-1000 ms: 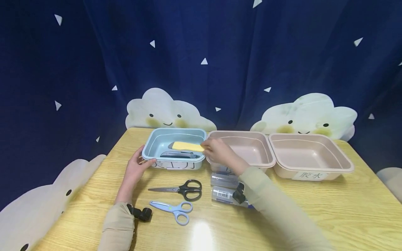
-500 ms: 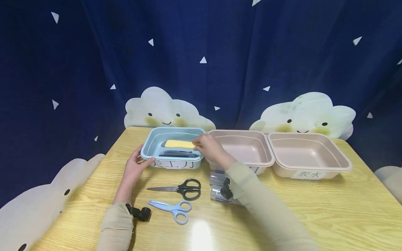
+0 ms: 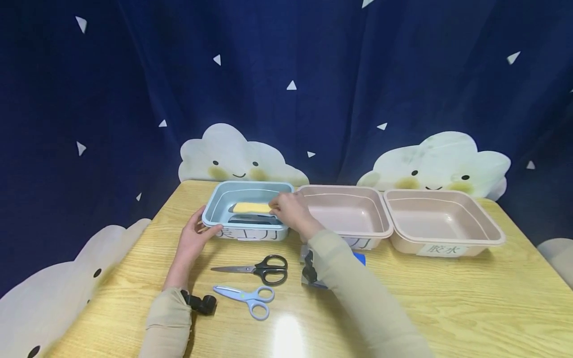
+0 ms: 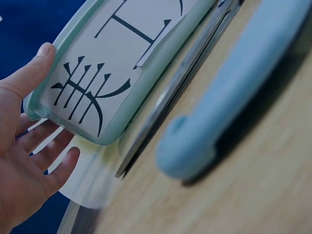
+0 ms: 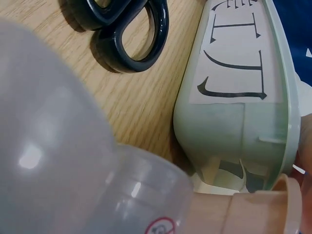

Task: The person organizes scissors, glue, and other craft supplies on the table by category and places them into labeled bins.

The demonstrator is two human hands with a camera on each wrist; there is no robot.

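My right hand (image 3: 293,213) reaches over the right side of the light-blue bin (image 3: 218,211) and pinches one end of a yellow-handled utility knife (image 3: 250,208). The knife lies sideways, its grey end pointing left. A darker utility knife (image 3: 254,219) rests in the same bin, partly behind the front rim. At the bin's front left corner, my left hand (image 3: 193,239) holds the rim, thumb in front and fingers at the side. In the left wrist view, the thumb (image 4: 41,66) presses near the label. Only a sliver of the right hand (image 5: 306,158) shows in the right wrist view.
Black-handled scissors (image 3: 259,270) and blue scissors (image 3: 243,297) lie in front of the blue bin. Clear bottles (image 5: 53,126) lie under the right forearm, one with a blue cap (image 3: 359,258). Two pink bins (image 3: 353,216) stand to the right. A dark-blue curtain (image 3: 268,74) hangs behind.
My right hand has moved left and slightly down, carrying the yellow utility knife further into the blue bin. The left hand has kept its hold on the corner.
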